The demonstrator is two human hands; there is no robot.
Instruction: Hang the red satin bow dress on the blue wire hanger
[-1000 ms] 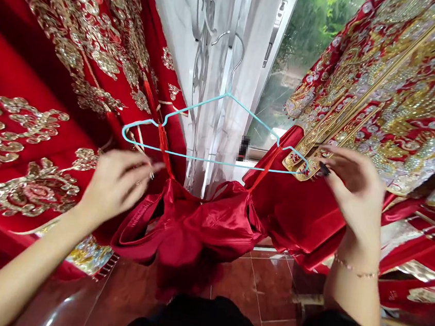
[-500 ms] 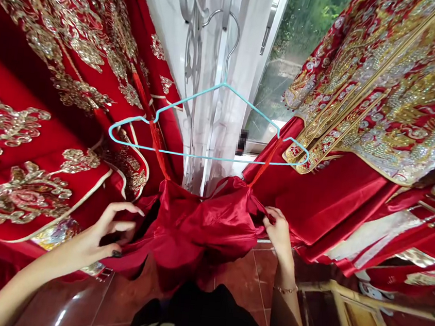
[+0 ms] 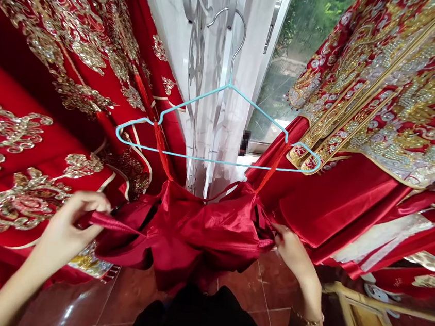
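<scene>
A red satin garment [image 3: 203, 224] hangs in front of me by two thin red straps [image 3: 163, 152] looped over a light blue hanger [image 3: 217, 160]. My left hand [image 3: 75, 220] is closed on a narrow red fabric band [image 3: 118, 222] and holds it stretched out from the garment's left side. At the garment's right edge, my right hand [image 3: 289, 251] pinches the red cloth beside a dark gap. The fingertips of that hand are partly hidden by the fabric.
Embroidered red garments [image 3: 27, 200] hang on the left. A heavily beaded jacket [image 3: 363, 106] hangs on the right. Behind the hanger are a white curtain [image 3: 208, 105] and a window [image 3: 294, 62]. A wooden frame [image 3: 364, 323] stands low at right on the tiled floor [image 3: 125, 298].
My left hand has closed on the fabric band and pulled it outward to the left. My right hand has moved slightly right and down. The hanger has shifted a little right.
</scene>
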